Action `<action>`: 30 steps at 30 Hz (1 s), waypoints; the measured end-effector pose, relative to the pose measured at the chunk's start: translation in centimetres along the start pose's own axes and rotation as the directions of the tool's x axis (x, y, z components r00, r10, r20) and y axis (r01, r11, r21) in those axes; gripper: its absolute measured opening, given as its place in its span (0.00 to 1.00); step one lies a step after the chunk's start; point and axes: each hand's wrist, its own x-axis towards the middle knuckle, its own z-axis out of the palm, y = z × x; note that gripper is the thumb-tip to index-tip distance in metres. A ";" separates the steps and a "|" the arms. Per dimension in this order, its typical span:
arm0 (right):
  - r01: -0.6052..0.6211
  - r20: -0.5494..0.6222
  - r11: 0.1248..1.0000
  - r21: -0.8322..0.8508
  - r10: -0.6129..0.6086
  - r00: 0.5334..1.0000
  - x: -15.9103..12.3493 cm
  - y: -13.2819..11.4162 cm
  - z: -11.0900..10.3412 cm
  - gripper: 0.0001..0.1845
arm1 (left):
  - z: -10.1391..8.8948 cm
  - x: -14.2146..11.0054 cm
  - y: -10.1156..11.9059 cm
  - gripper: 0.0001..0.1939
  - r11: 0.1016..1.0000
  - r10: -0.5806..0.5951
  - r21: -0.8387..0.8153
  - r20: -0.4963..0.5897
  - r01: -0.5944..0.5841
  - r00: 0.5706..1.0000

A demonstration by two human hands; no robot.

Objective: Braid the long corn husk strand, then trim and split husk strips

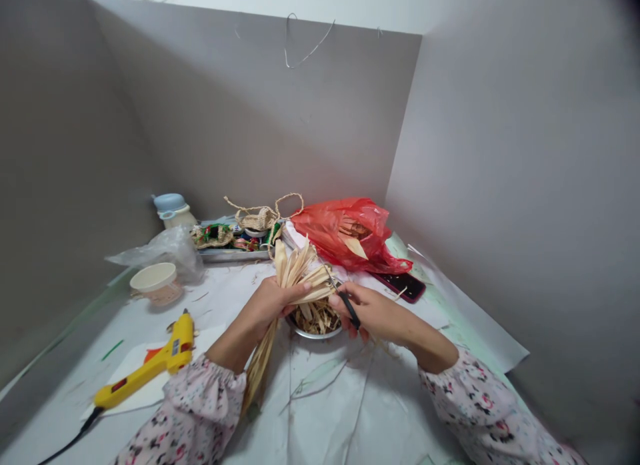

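Apparently at trimming step: left hand (273, 299) grips dried-husk bundle (295, 268), right hand (377, 310) closed around black-handled scissors (351, 310), near metal bowl (311, 335). Next snip calls for thumb clear.

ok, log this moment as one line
left grip: pale dried strips | right grip: black-handled scissors, blades at strips | under: metal bowl with clippings | left side: yellow glue gun | back: red bag

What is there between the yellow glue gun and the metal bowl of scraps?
In the head view, the left forearm and the trailing dried strips come between the glue gun and the bowl.
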 end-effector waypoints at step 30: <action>-0.106 0.019 0.956 0.273 0.105 0.994 0.8 1.1 1.8 0.22 | -0.4 0.2 -0.1 0.19 0.989 -0.045 0.141 -0.048 0.052 0.998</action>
